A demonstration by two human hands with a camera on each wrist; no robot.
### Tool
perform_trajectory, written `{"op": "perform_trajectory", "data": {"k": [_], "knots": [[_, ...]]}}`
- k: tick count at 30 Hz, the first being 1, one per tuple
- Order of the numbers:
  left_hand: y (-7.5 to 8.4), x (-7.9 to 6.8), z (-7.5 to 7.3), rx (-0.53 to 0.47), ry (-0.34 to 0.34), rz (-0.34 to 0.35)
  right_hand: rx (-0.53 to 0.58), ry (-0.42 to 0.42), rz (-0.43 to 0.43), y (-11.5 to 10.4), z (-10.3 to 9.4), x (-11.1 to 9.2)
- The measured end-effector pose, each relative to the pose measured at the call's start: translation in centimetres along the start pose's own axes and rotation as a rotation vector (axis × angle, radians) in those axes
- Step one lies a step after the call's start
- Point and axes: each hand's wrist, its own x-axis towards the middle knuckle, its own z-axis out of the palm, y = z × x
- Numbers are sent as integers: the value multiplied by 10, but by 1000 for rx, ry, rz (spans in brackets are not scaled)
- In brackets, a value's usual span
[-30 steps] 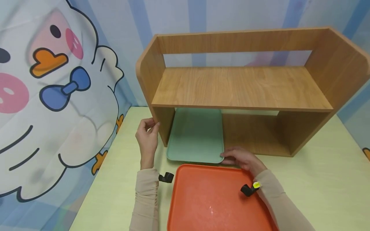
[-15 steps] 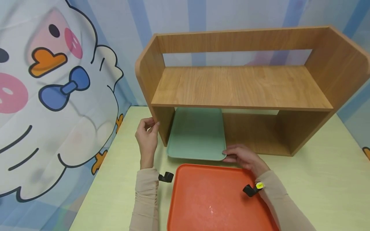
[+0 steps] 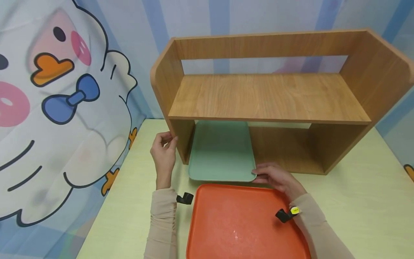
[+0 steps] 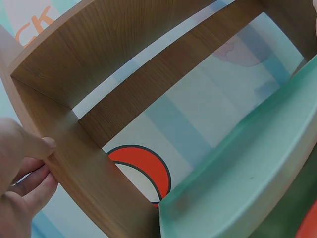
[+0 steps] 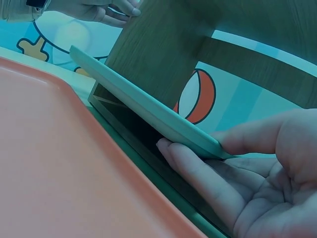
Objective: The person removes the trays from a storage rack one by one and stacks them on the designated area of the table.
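Note:
A mint-green tray lies partly inside the lower left of a wooden shelf, its front end sticking out. My right hand pinches the tray's front right corner, thumb on top and fingers beneath. In the right wrist view, the front edge of the green tray is raised off the shelf's bottom board. My left hand grips the front edge of the shelf's left side panel; the left wrist view has the thumb on that panel's edge.
An orange tray lies on the pale yellow table in front of the shelf, under the right forearm. A cloth printed with a white cartoon bird hangs at the left. Striped cloth hangs behind the shelf.
My right hand has shifted slightly to the right, and the front end of the green tray has moved right with it. The left hand keeps its hold on the side panel.

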Motion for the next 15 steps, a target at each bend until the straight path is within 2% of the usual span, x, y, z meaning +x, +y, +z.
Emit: {"op": "perform_trajectory", "data": {"k": [2, 8, 15], "knots": [[-3, 1, 1, 3, 1, 0, 2, -15, -12, 0, -1, -2], [-29, 10, 4, 0, 5, -9, 25, -59, -41, 0, -5, -6], [-35, 11, 3, -1, 10, 14, 33, -85, -60, 0, -11, -12]]}}
